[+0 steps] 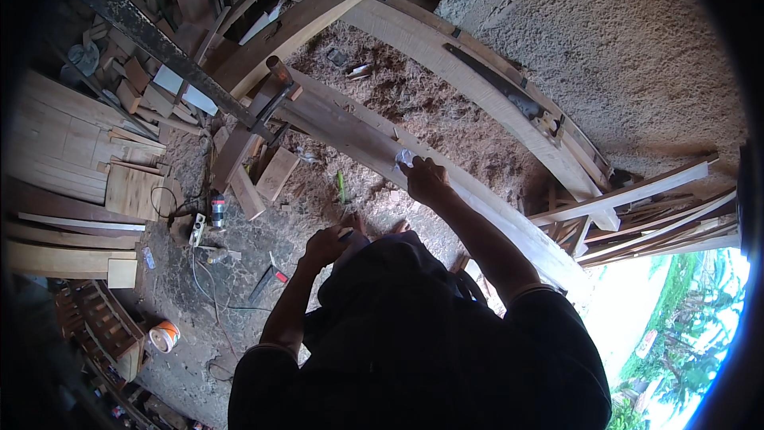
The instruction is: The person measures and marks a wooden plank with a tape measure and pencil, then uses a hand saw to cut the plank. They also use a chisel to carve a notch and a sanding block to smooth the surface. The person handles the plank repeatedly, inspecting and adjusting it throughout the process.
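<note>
My right hand (428,179) is closed on a crumpled whitish piece (404,159), maybe plastic or cloth, and rests it on a long wooden board (342,131). That board slants from the upper left down to the right, in front of my body. At its upper left end a bar clamp (274,107) with a wooden handle grips the wood, its long dark bar reaching to the upper left. Lower, near my knee, my left hand (325,245) is curled round something small whose end barely shows; its kind is hidden.
A handsaw (493,78) lies against a long plank (446,52) by the rough wall. Offcuts (143,87) are heaped at the left, beside stacked boards (64,135). On the floor are a power strip (197,229), cables, a can (218,213) and a bucket (165,336).
</note>
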